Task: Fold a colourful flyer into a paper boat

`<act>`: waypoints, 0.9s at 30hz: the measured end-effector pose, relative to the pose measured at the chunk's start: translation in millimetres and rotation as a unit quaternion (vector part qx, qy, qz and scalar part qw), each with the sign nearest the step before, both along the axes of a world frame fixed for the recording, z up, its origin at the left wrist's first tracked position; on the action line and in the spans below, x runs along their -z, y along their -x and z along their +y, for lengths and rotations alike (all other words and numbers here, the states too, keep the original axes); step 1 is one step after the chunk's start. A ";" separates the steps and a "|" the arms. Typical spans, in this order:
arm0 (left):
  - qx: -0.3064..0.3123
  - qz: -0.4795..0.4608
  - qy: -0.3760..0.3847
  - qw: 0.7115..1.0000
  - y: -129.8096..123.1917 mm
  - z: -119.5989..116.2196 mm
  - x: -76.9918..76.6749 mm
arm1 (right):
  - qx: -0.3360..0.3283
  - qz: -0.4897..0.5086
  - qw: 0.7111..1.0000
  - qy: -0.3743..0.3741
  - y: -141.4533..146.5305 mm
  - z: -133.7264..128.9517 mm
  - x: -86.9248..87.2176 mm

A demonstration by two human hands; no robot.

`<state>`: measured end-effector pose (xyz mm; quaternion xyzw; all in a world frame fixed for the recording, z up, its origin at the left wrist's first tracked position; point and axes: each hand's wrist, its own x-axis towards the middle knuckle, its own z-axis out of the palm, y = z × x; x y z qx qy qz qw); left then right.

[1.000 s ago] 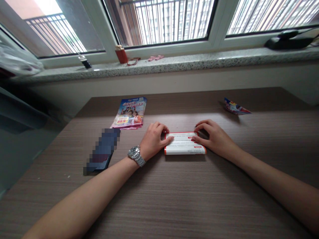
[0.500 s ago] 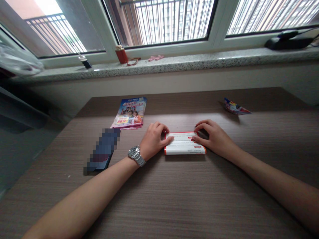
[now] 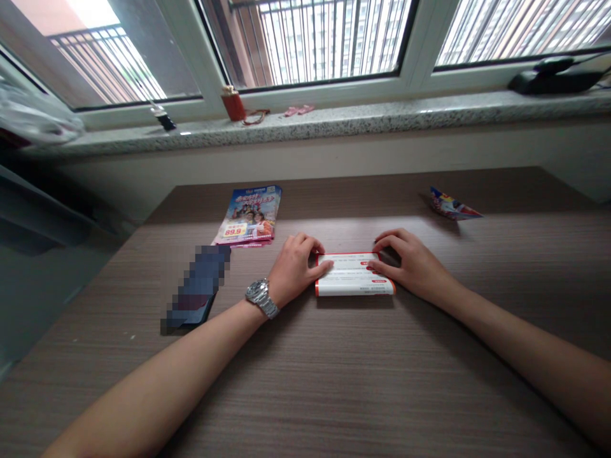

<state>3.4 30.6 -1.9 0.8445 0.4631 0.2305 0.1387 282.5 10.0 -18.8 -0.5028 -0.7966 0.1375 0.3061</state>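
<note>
A white printed flyer (image 3: 351, 275) with red edges lies on the table, folded over, its near edge a rounded bend. My left hand (image 3: 296, 267), with a metal watch at the wrist, grips its left side, thumb on top and fingers at the far left corner. On the right side my right hand (image 3: 405, 259) holds it the same way, thumb on the printed face and fingertips at the far right corner. The underside of the paper is hidden.
A stack of colourful flyers (image 3: 251, 216) lies at the back left, above a pixelated dark phone-like object (image 3: 198, 289). A folded paper piece (image 3: 453, 207) stands at the back right. Behind the wooden table (image 3: 305, 394), small items line the stone windowsill (image 3: 353, 121).
</note>
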 end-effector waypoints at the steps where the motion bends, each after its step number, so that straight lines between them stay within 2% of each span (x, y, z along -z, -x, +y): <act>1: 0.000 0.000 0.001 1.000 0.0 -0.1 0.1 | -0.001 0.000 1.000 0.000 -0.1 0.1 -0.1; 7: 0.009 0.003 0.000 1.000 0.0 -1.6 -0.7 | -0.008 0.008 1.000 0.001 -0.6 1.0 -1.4; 15: 0.065 0.032 -0.032 0.997 1.2 -1.3 2.0 | -0.004 0.006 1.000 0.003 0.1 0.3 -0.8; 27: 0.072 0.060 -0.034 0.995 0.5 -1.7 1.9 | -0.009 0.011 1.000 0.003 0.3 -0.4 -2.1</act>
